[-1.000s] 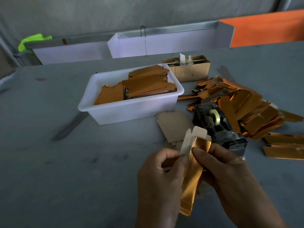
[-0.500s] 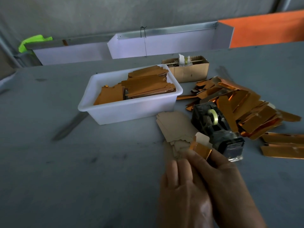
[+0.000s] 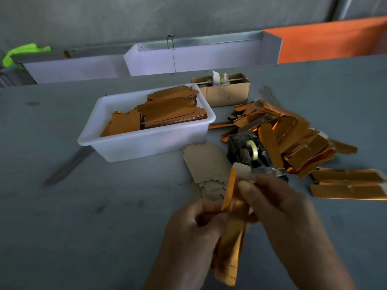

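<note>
Both hands, left hand [image 3: 192, 225] and right hand [image 3: 278, 208], pinch a half-folded, narrow gold-foil cardboard sleeve [image 3: 230, 237]; a heap of finished gold sleeves [image 3: 297, 143] suggests work well underway, flat tan blanks [image 3: 206, 164] remaining.

Gold carton [image 3: 230, 239] back in view between left hand [image 3: 188, 233] and right hand [image 3: 289, 222]

- The whole picture is dim and grey, and the desk [image 3: 83, 227] looks dull and dark.
- The light is soft, with no hard shadows. The white tub [image 3: 146, 147] is one of the brightest things.
- The shiny gold pile [image 3: 293, 139] flashes with bright glare.
- The left hand [image 3: 188, 233], the right hand [image 3: 282, 210] and the gold strip [image 3: 230, 248] they hold are blurry.
- At the back, the desk's far edge leans and bends toward the sides.
</note>
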`<state>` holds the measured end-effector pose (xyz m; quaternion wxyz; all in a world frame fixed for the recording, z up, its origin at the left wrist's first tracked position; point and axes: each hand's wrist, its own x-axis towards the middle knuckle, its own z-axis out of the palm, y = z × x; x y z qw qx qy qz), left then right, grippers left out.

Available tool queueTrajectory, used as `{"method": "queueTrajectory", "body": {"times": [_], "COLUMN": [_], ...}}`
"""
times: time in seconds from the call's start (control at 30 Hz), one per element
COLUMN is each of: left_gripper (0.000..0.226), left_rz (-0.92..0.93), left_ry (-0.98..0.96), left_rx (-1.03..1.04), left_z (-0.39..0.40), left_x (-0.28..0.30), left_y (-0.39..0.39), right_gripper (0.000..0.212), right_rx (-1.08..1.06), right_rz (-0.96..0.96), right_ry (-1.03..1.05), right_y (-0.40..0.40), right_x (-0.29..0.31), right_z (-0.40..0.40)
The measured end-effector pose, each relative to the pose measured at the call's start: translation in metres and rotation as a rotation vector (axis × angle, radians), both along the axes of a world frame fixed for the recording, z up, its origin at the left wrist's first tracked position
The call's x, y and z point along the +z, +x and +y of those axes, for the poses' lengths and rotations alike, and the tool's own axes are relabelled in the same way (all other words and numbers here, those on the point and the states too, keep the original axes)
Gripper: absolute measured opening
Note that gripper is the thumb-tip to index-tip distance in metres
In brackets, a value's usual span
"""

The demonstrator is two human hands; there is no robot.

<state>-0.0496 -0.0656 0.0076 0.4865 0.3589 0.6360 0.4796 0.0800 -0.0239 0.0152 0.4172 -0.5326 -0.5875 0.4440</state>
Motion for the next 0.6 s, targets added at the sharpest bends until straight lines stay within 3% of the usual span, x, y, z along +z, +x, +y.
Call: {"method": "queueTrajectory", "body": {"times": [0.07, 0.13, 0.3, 0.6], "left_gripper": [0.022, 0.017, 0.011, 0.015], "left_rz": [-0.069, -0.158, -0.237, -0.263], "left_ry": [0.010, 0.041, 0.072, 0.096], "left_rx": [0.074, 0.104, 0.113, 0.065], "left_z": [0.006, 0.010, 0.023, 0.045], "left_x": [0.000, 0.005, 0.009, -0.003], "left_y": [0.002, 0.006, 0.022, 0.044], "right_gripper": [0.021, 0.009, 0.018, 0.009], "right_rx": [-0.153, -0.258, 0.035, 0.074], "right_rz": [-0.209, -0.318, -0.230, -0.194], "right_ry": [0.316, 0.428, -0.162, -0.177], "right_y": [0.019, 0.041, 0.061, 0.050], "right_x": [0.009, 0.013, -0.003, -0.007], "right_z": [0.011, 0.030, 0.069, 0.071]}}
